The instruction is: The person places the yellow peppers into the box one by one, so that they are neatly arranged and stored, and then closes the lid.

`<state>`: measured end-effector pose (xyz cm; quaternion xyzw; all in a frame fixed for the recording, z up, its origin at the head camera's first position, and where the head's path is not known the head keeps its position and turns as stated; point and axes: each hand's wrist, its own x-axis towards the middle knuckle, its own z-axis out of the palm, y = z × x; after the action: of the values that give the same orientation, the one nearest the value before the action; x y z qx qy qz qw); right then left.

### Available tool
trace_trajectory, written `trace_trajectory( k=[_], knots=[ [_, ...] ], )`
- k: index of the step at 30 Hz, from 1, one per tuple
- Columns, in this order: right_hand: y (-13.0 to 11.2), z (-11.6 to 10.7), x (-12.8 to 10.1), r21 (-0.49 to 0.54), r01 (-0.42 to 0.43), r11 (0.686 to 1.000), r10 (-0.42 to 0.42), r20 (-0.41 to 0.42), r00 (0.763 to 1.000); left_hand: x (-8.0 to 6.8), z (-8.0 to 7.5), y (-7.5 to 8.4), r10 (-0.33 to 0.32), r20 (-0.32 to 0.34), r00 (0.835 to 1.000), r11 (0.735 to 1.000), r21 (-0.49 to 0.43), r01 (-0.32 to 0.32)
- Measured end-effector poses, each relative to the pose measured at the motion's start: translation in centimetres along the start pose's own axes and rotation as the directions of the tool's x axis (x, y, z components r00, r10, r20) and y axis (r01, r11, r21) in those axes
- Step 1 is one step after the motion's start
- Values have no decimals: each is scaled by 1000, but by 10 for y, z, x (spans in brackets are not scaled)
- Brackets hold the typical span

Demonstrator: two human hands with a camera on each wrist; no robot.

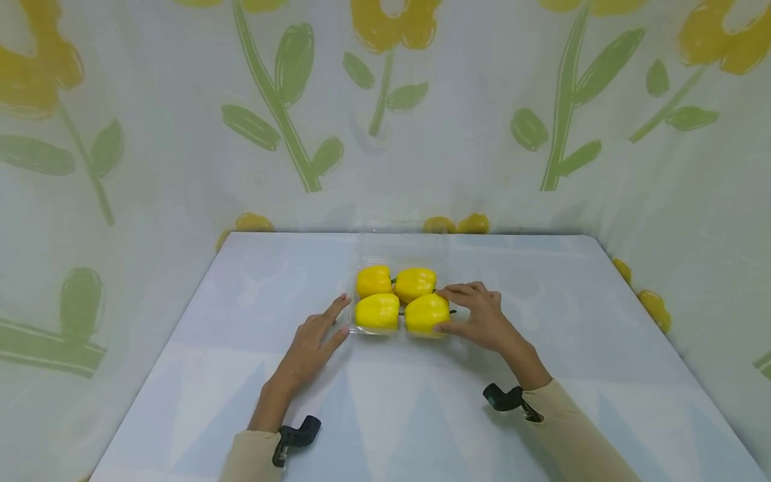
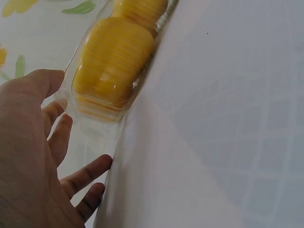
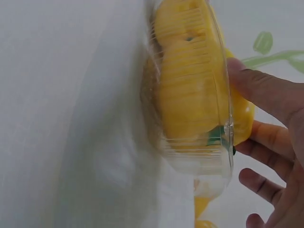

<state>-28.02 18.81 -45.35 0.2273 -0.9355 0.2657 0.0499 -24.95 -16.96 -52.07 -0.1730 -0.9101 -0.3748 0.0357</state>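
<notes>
**A:** In the middle of the table [image 1: 241, 375], what is there?

**B:** A clear plastic box [image 1: 360, 327] with four yellow peppers [image 1: 377, 310] packed in two rows of two. Its lid stands open at the back, though it is so transparent that it barely shows.

**A:** Where is the left hand [image 1: 312, 345]?

**B:** It lies on the table at the box's near left corner, fingers straight and spread. The forefinger reaches up along the left side of the box and the thumb points at its front edge. In the left wrist view the thumb [image 2: 40, 83] sits right by the plastic corner; I cannot tell whether it touches. The hand grips nothing.

**A:** And the right hand [image 1: 476, 316]?

**B:** It is on the right side of the box, curved around the near right pepper [image 1: 426, 314]. The fingers lie over the top of that pepper and the thumb comes in low at its front. In the right wrist view one fingertip [image 3: 247, 78] presses against the box wall where the pepper bulges out.

**A:** Is the box lifted?

**B:** No, it sits flat on the table.

**A:** Anything else around?

**B:** A cloth backdrop [image 1: 181, 134] printed with yellow flowers and green leaves, and a beige sleeve [image 1: 578, 435] on each arm.
</notes>
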Motion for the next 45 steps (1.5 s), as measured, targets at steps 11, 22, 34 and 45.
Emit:
trace_trajectory(
  k=[11,22,34,45],
  knots=[
    [-7,10,6,26,-28,999,28,11,1000,-3,-10,-7,3,-21,1000,1000,20,-3],
    [10,17,-5,159,19,987,-19,1,1000,-7,0,-2,-15,3,1000,1000,-9,15],
    [30,17,9,440,-171,882,299,-241,923,-1,1,2,11,-6,1000,1000,-20,-11],
    [49,39,31,655,-370,659,585,-138,799,-1,1,2,-2,-7,1000,1000,-18,2]
  ],
)
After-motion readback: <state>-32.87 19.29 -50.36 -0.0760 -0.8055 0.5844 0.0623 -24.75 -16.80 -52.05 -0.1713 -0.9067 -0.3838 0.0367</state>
